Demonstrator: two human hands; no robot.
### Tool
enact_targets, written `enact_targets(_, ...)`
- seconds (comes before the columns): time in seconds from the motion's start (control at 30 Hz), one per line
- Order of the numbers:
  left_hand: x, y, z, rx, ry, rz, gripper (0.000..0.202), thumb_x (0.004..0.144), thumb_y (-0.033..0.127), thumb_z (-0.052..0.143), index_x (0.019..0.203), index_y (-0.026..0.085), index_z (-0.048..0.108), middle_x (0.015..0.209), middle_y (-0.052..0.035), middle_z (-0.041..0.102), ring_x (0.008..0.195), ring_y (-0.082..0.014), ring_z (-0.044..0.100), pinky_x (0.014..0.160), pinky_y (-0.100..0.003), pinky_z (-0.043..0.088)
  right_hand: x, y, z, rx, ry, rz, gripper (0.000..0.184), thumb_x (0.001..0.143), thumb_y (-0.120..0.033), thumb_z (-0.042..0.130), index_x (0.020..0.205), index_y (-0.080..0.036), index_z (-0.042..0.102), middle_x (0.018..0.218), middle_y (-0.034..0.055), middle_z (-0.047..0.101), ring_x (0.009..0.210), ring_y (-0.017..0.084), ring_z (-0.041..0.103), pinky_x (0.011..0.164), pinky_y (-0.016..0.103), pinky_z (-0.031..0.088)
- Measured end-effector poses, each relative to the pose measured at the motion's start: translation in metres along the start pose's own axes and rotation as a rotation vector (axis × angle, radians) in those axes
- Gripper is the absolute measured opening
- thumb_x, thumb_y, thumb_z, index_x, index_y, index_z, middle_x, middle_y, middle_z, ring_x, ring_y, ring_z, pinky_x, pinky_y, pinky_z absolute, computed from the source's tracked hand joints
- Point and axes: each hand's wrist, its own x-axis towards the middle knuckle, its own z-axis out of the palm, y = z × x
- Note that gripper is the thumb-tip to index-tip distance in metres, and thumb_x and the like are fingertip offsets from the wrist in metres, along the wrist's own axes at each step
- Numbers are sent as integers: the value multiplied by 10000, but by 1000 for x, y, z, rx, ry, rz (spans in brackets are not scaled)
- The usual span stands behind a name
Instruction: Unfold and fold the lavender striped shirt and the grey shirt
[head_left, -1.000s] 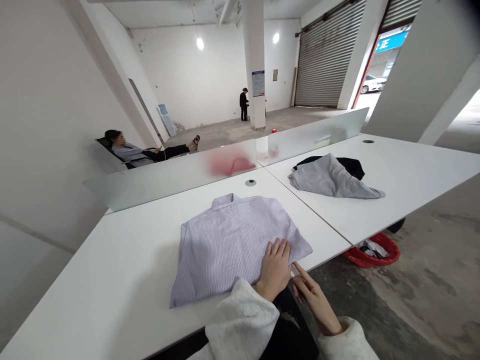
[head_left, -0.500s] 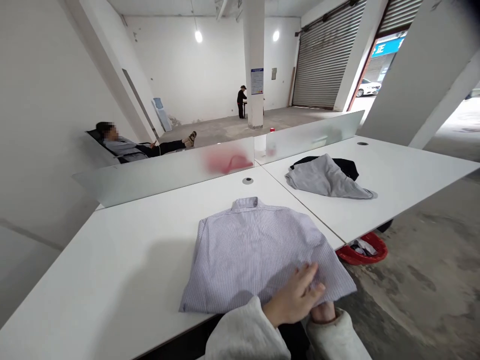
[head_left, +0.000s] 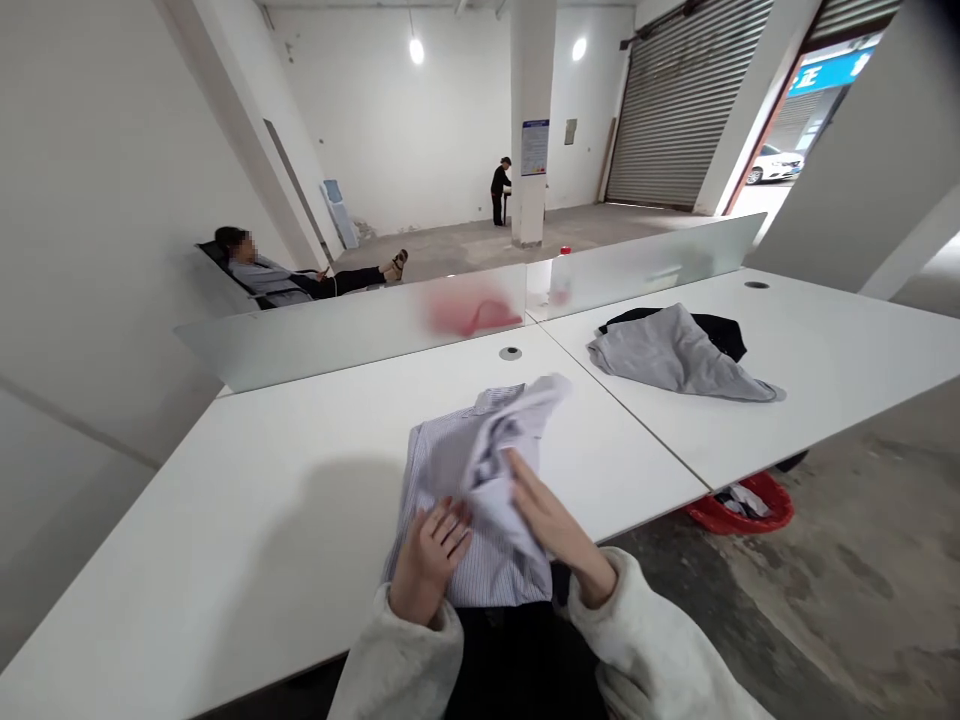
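Observation:
A striped light-purple shirt [head_left: 450, 470] lies on the white table [head_left: 300, 500] in front of me, its right part lifted and folded over toward the left. My left hand [head_left: 426, 553] rests flat on the shirt's lower left part, fingers spread. My right hand [head_left: 551, 525] is under the raised flap of the shirt, fingers stretched along the cloth and carrying it over. Both wrists are in white fleecy sleeves.
A grey garment [head_left: 675, 355] on a black one lies on the right table. A red basket [head_left: 742, 505] with clothes stands on the floor under that table. Frosted dividers [head_left: 337, 330] line the far edge. One person reclines at the left, another stands by the pillar.
The shirt lay flat and wide before; now its right side is lifted and swung leftward by my right hand. My left hand has moved to the shirt's left part.

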Motion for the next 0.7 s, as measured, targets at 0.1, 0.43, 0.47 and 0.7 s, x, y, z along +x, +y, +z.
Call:
enact_targets(0.1,-9,7,-25,110,21,79,501,837,589,337,1080,252,617,1230,-76,615,1273,-254,454,1049,-502,347,13,-12,34,-263,-457,-176,557,930,-506,403,1426,-257,359,1522,114,243,1413,306,129,1123,541,161)
enact_targets(0.43,-20,13,-33,727,444,341,393,611,504,628,855,196,630,1048,-132,674,1187,-323,519,1013,-446,383,-5,-2,53,-313,-551,-302,477,963,-436,369,1394,-238,412,1450,48,407,1397,173,223,1158,386,166)
enact_targets(0.47,-19,14,-36,882,506,384,390,599,515,614,825,198,634,993,-131,686,1157,-340,535,1008,-459,377,-8,-2,49,-330,-518,-289,460,970,-420,357,1384,-233,427,1434,45,431,1388,165,248,1159,387,167)
enact_targets(0.7,-25,28,-78,872,373,340,281,587,441,530,695,205,638,847,-68,710,997,-309,589,888,-375,466,-33,19,35,-558,-176,-206,430,959,-254,385,1387,-259,422,1456,55,394,1413,243,165,1123,555,191)
